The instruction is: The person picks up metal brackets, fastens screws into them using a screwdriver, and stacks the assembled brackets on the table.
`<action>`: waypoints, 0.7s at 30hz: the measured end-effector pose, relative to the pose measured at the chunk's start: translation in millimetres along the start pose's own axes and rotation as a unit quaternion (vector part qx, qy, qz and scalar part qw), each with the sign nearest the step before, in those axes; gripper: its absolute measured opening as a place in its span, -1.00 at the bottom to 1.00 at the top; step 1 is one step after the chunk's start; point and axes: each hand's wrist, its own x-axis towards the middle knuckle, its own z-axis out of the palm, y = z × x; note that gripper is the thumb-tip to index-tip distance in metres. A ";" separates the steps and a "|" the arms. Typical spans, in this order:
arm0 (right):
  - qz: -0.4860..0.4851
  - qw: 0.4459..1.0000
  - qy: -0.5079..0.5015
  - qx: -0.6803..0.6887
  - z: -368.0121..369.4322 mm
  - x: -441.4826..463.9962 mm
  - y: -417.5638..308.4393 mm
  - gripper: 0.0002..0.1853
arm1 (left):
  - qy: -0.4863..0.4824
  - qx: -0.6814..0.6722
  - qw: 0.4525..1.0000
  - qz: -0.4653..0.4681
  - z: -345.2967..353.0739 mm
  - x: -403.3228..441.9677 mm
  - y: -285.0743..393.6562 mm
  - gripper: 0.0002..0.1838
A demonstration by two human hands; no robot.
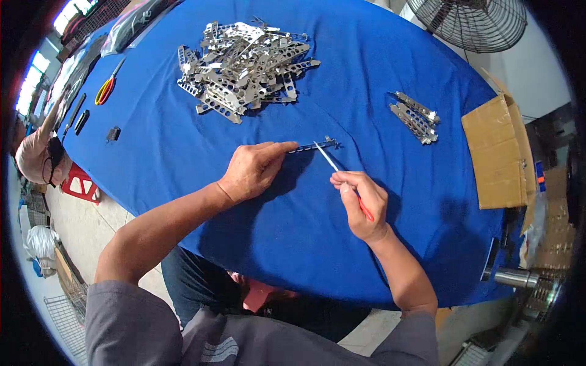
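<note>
Straight ahead of me, above the wrinkled blue cloth (360, 67), lies the narrow, silvery metal strip with a row of holes (308, 147), its long axis running nearly left to right, the far end tipped slightly away from me. My left hand (251, 169) pinches its left end between thumb and fingers, so the strip points out toward my right side. My right hand (364, 207), nearer to me than the strip and right of its middle, is closed around a slender, pale-shafted pointed tool with a red handle (326, 157). That shaft slants forward and leftward, meeting the strip's line at a steep angle, between my left fingertips and the strip's free end. Whether the tip touches the metal or sits just above it, I can't quite tell from this view. My hands are apart, bridged only by strip and tool.
</note>
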 end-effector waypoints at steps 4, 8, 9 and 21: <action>-0.024 0.999 -0.023 -0.017 -3.6 -1.3 -0.4 -0.86 | 0.009 -0.012 1.000 0.011 1.4 -0.1 -1.8 -0.67; 0.021 1.000 0.005 0.007 1.8 0.9 -1.2 -0.86 | -0.001 -0.010 1.000 0.001 0.7 -0.4 -0.3 -0.67; 0.040 0.999 0.016 0.017 2.9 1.6 -1.3 -0.86 | 0.005 -0.011 1.000 0.006 2.3 -0.3 -1.4 -0.67; -0.071 0.997 -0.001 -0.034 1.5 2.8 -2.4 -0.90 | -0.002 -0.012 1.000 0.006 2.4 -0.1 -0.3 -0.67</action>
